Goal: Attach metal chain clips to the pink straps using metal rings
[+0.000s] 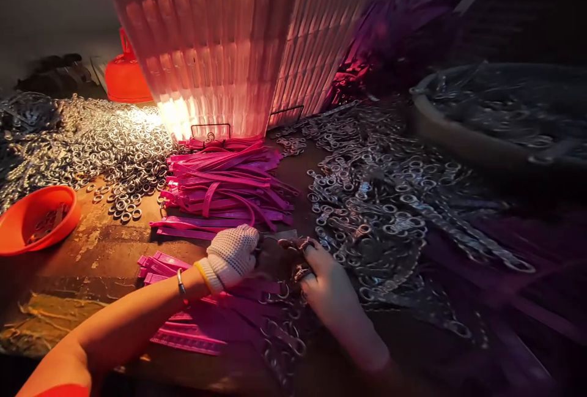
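My left hand [233, 256], in a white dotted glove with a yellow cuff, is closed above the pink straps. Whatever its fingers pinch is hidden or too small to name. To its right, my bare right hand [323, 278] is wrapped round dark pliers [298, 253], whose far end points toward the glove and is hard to make out. Below both hands lies a fan of pink straps [192, 336] with metal clasps and rings [284, 345] at their right ends. A larger stack of pink straps [220, 183] lies just beyond the glove.
Loose metal rings [123, 158] are heaped at left, near an orange bowl [71, 219] and a red lamp [126, 79]. Metal chain pieces with clasps [380, 195] cover the right side, before a large tub [440, 122]. A ridged translucent panel [220, 48] stands at the back.
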`<action>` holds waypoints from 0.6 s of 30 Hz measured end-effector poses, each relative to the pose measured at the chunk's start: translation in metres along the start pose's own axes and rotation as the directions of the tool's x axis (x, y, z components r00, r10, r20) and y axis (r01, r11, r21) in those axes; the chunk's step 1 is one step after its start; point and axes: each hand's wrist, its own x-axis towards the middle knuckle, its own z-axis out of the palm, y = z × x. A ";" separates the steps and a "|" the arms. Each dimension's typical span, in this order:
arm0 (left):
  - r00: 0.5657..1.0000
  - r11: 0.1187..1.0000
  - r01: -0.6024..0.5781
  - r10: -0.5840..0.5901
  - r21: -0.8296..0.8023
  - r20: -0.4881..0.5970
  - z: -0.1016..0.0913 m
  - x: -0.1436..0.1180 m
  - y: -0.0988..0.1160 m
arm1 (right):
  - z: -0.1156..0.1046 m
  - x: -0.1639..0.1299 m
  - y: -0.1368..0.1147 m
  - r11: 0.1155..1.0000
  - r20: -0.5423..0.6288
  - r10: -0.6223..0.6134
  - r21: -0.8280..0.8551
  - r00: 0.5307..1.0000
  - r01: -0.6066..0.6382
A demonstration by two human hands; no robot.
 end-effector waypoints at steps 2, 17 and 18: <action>1.000 0.999 0.007 -0.008 0.034 0.012 0.010 0.005 0.004 | 0.001 -0.002 -0.003 0.999 -0.012 -0.017 0.028 1.000 0.017; 0.917 0.667 0.399 -0.278 -0.629 0.286 -0.043 -0.056 -0.003 | 0.020 -0.014 -0.050 0.976 0.193 -0.172 -0.097 0.966 0.193; 0.916 0.637 0.402 -0.286 -0.658 0.282 -0.042 -0.060 -0.003 | 0.021 -0.014 -0.055 0.968 0.221 -0.160 -0.157 0.962 0.197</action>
